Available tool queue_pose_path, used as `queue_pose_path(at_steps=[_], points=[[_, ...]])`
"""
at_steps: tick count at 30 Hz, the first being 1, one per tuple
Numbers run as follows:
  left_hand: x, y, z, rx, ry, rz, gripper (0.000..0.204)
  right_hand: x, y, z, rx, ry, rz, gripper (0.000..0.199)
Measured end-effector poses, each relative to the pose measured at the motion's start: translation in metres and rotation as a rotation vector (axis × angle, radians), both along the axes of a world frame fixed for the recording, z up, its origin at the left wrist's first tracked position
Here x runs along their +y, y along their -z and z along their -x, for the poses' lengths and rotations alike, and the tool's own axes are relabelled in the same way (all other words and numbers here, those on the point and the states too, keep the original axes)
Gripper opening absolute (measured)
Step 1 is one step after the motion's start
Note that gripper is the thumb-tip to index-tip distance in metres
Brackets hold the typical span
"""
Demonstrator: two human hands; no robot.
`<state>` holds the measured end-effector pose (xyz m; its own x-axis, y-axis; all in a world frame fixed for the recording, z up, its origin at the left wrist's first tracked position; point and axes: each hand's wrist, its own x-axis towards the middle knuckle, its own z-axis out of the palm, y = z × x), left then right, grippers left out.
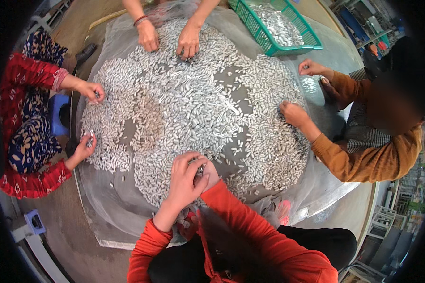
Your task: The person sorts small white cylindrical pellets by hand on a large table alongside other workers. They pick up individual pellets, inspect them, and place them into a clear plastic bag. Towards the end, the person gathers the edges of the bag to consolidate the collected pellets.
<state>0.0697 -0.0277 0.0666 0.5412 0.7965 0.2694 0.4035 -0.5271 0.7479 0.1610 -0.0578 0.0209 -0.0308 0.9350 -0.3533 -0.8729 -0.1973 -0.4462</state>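
Observation:
A wide pile of small silver-grey cylindrical metal pieces [189,106] lies spread on a sheet in front of me. Over its near edge, my left hand [186,177] is curled, with a few of the small metal pieces showing between thumb and fingers. My right hand [211,173] is pressed close against it, palm side partly visible. The fingers of the right hand are mostly hidden behind the left, so what they hold does not show. Both my forearms wear red-orange sleeves.
Three co-workers' pairs of hands work around the pile: a red-sleeved person [38,80] at left, bare forearms at the far side, a brown-sleeved person [378,155] at right. A green plastic basket [269,45] holding silver pieces stands at the far right. Translucent netting [113,207] borders the pile.

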Motion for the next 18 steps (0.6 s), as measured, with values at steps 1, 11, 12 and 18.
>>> queue_pose_path(at_steps=[1,11,12,18], points=[[-0.002,-0.008,-0.001,0.045,0.013,0.043,0.036,-0.001,-0.004,-0.006,0.053,0.037,0.082,0.025],[0.002,-0.003,0.036,-0.252,-0.126,0.255,0.027,0.150,-0.095,-0.246,0.513,0.449,-0.224,0.036],[-0.003,0.001,0.045,-0.229,-0.170,0.291,0.026,0.182,-0.112,-0.276,0.223,0.521,-0.194,0.053],[-0.024,0.008,0.075,-0.045,-0.150,0.370,0.022,0.208,-0.151,-0.255,-0.589,0.639,0.121,0.062]])
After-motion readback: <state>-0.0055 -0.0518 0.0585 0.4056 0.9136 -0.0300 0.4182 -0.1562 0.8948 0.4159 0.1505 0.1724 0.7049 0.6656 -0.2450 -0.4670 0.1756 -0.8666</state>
